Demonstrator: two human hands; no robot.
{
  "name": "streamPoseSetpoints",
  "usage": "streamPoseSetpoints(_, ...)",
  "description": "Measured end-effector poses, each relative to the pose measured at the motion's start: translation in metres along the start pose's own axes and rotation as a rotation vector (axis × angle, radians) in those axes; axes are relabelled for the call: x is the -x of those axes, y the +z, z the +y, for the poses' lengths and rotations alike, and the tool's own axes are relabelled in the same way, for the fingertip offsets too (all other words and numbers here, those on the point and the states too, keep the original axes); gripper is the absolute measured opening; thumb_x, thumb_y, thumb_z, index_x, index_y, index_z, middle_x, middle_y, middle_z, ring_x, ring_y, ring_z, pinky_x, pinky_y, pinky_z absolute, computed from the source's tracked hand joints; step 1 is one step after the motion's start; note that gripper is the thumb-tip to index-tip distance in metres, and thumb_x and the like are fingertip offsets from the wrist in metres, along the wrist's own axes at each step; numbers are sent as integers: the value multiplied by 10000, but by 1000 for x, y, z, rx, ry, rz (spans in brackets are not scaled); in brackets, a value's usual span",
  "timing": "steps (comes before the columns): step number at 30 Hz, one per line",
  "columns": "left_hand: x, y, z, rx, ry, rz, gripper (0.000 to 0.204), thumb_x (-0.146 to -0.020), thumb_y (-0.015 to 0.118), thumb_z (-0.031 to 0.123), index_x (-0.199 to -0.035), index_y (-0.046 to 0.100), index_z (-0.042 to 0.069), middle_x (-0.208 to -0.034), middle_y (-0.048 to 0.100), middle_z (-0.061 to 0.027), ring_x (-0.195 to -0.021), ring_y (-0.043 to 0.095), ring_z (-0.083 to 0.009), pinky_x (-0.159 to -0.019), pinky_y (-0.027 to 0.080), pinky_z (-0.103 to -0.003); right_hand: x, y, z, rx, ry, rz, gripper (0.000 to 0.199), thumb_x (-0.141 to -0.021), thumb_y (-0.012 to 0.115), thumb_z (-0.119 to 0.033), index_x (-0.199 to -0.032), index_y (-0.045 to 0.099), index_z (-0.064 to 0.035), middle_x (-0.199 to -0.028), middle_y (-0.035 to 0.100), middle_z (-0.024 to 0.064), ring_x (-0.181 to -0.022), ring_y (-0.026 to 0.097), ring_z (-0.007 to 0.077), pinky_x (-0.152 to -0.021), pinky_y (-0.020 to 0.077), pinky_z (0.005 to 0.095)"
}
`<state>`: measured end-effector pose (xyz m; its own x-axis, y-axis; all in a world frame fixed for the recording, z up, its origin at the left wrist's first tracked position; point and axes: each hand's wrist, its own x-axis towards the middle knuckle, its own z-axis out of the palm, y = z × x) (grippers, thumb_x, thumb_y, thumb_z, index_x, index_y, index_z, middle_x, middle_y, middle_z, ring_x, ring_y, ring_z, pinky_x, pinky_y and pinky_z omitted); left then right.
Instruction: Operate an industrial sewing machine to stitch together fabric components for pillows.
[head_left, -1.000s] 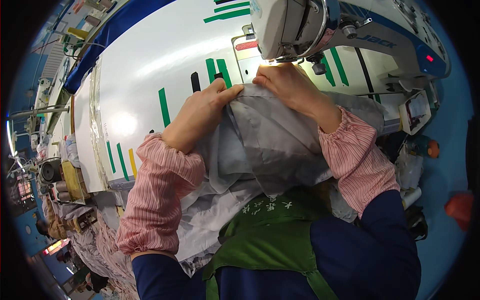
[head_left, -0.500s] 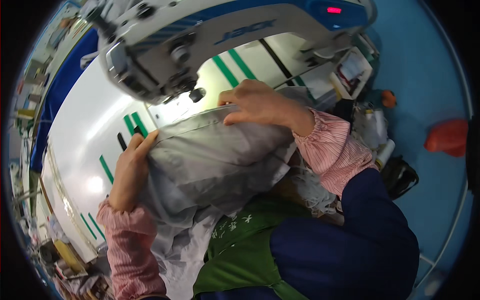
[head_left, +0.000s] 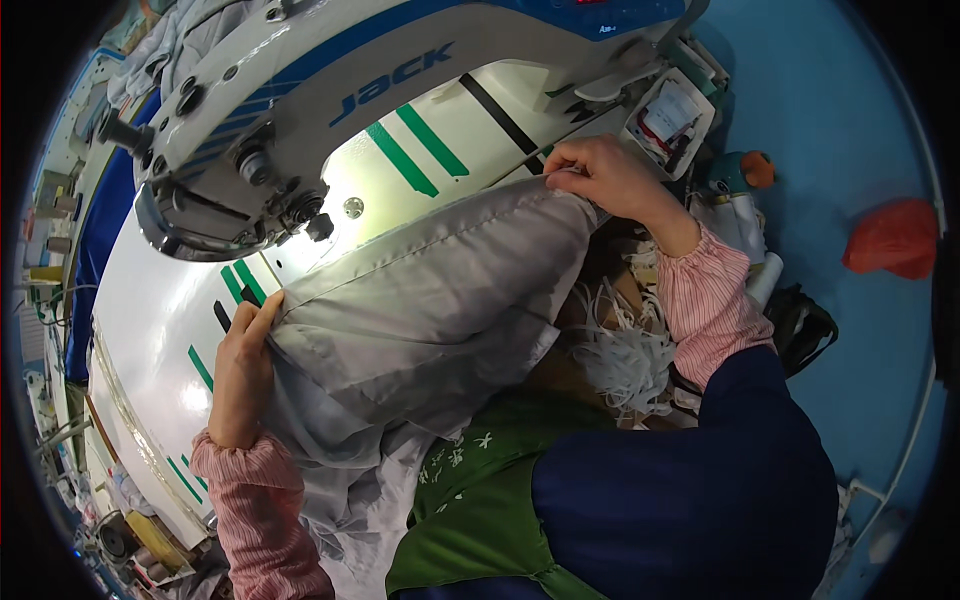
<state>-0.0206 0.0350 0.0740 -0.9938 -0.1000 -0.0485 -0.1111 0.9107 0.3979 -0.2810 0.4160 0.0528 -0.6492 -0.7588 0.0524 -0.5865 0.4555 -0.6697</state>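
**Grey fabric stretched taut between 2 hands under the machine head**

Here's the grey fabric (head_left: 420, 310), its stitched edge running long from 8 o'clock up to 2 o'clock across the white sewing table (head_left: 150, 320). The left hand (head_left: 240, 370) pinches the low end of that edge at 8 o'clock, fingers curled over the cloth. The right hand (head_left: 605, 175) grips the high end at 2 o'clock, fingertips closed on the corner. The seam lies just below the needle area (head_left: 318, 225) of the sewing machine (head_left: 330, 90), which sits at about 11 o'clock from the cloth's middle. The left hand looks the nearer of the 2 to the needle. Loose white trimmings (head_left: 625, 345) sit under the right forearm.
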Motion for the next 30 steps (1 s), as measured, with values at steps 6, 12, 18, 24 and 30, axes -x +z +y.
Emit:
streamPoseSetpoints(6,1,0,3,-3,8,12,519,-811,437,-110,-1268,587,84,-911,526,-153,-821,600,-360,-739,477,-385,-2,17,3,67,134,221,141,-841,666,-107,-923,657,6,-775,670,126,-673,642,202,-638,482,306)
streamPoseSetpoints(12,6,-1,1,-37,-2,32,520,-806,432,-113,-1262,592,79,-916,535,-157,-808,604,-365,-725,477,-405,-31,46,7,196,45,540,105,-832,669,-102,-897,654,-20,-803,677,136,-718,672,285,-646,499,330)
streamPoseSetpoints(18,9,-4,1,-31,-46,26,507,-809,434,-105,-1253,594,80,-921,539,-159,-807,604,-369,-713,469,-432,-44,56,13,218,-12,663,154,-834,694,-80,-958,618,-29,-819,685,127,-739,692,284,-643,524,334)
streamPoseSetpoints(24,10,-5,0,-48,-43,18,511,-801,446,-115,-1250,589,83,-927,539,-157,-797,604,-370,-698,468,-438,-45,58,13,234,-8,669,195,-838,689,-59,-1007,594,-39,-848,686,127,-743,694,285,-647,530,341)
streamPoseSetpoints(30,12,-4,-3,-92,-19,23,528,-791,458,-121,-1255,585,95,-934,539,-154,-757,604,-376,-664,472,-452,-50,55,11,274,-40,637,194,-846,674,-36,-1019,590,-57,-846,681,124,-754,693,294,-643,533,345)
